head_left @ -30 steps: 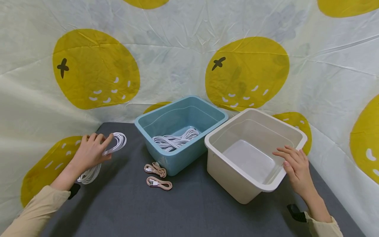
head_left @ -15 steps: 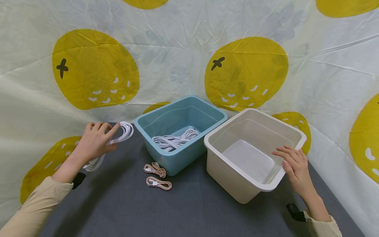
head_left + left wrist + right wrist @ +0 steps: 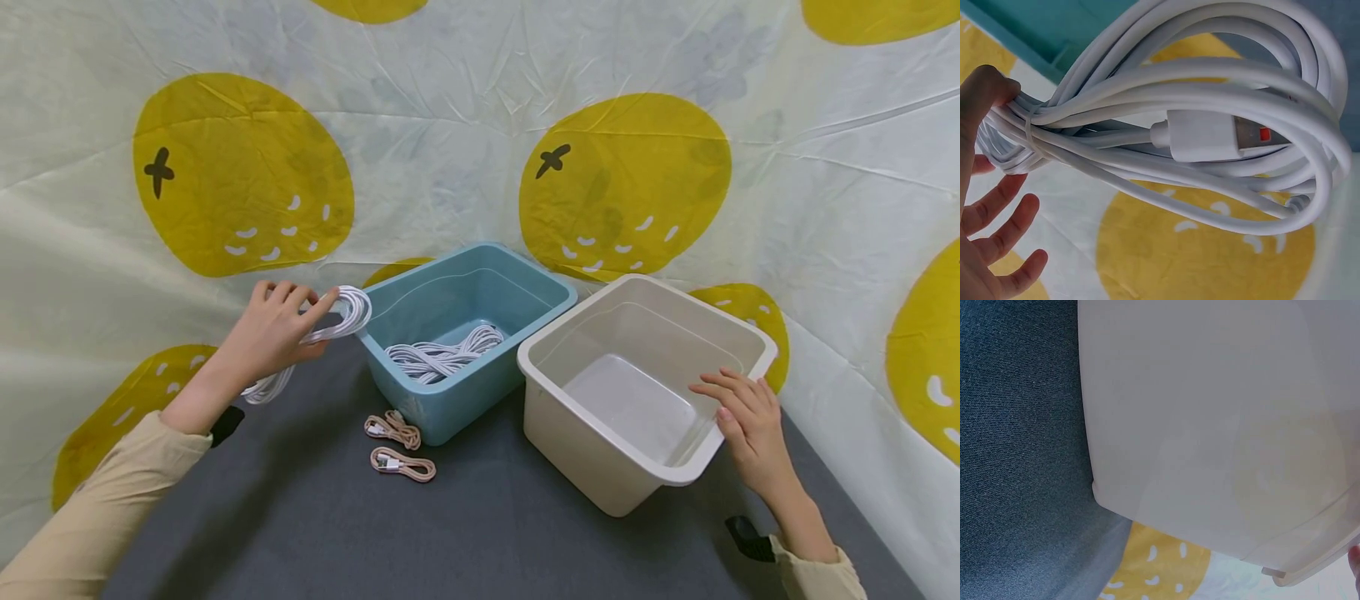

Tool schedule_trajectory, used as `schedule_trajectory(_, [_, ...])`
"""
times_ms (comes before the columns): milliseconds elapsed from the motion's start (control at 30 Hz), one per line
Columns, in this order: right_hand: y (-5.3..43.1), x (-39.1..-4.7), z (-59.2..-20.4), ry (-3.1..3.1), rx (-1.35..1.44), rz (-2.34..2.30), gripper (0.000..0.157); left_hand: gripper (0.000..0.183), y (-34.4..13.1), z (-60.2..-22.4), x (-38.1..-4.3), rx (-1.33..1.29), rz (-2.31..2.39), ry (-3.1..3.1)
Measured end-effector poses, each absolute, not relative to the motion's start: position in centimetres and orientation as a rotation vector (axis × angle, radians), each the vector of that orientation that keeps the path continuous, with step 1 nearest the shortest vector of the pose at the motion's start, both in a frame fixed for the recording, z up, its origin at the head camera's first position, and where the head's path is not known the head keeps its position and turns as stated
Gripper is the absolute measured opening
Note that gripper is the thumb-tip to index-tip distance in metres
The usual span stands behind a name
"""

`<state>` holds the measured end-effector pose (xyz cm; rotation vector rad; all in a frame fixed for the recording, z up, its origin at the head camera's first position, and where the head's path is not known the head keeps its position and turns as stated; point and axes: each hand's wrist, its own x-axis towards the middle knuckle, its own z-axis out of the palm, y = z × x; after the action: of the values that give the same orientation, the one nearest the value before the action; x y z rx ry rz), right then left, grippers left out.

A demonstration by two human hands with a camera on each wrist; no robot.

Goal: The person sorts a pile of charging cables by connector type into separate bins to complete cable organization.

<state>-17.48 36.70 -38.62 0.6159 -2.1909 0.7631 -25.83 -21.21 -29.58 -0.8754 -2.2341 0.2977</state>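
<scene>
My left hand (image 3: 273, 333) pinches a coiled white USB cable (image 3: 356, 312) between thumb and fingers, above the table at the left rim of the blue bin (image 3: 468, 412). In the left wrist view a band ties the coil at its middle, beside my fingertips, and a white USB plug (image 3: 1204, 135) shows inside the loops. The other three fingers spread loosely below. More bundled white cable (image 3: 450, 358) lies inside the blue bin. My right hand (image 3: 753, 433) rests at the right rim of the beige bin (image 3: 573, 454), fingers extended over its inside.
Two small tan USB cables, an upper bundle (image 3: 393, 428) and a lower one (image 3: 403, 465), lie on the dark grey table (image 3: 480, 542) in front of the blue bin. The bins stand side by side. A cloth (image 3: 442, 183) with yellow fruit prints hangs behind.
My left hand has lifted the white USB cable up and to the right, from over the table's left side to the blue bin's rim. The right hand stays where it was.
</scene>
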Motion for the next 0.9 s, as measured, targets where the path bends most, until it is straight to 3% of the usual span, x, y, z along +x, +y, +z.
schedule_trajectory(900, [36.9,-17.6,-38.7,-2.191,0.625,0.759,0.031,0.065,-14.1,-25.2,-28.5,-1.010,0.389,-2.130])
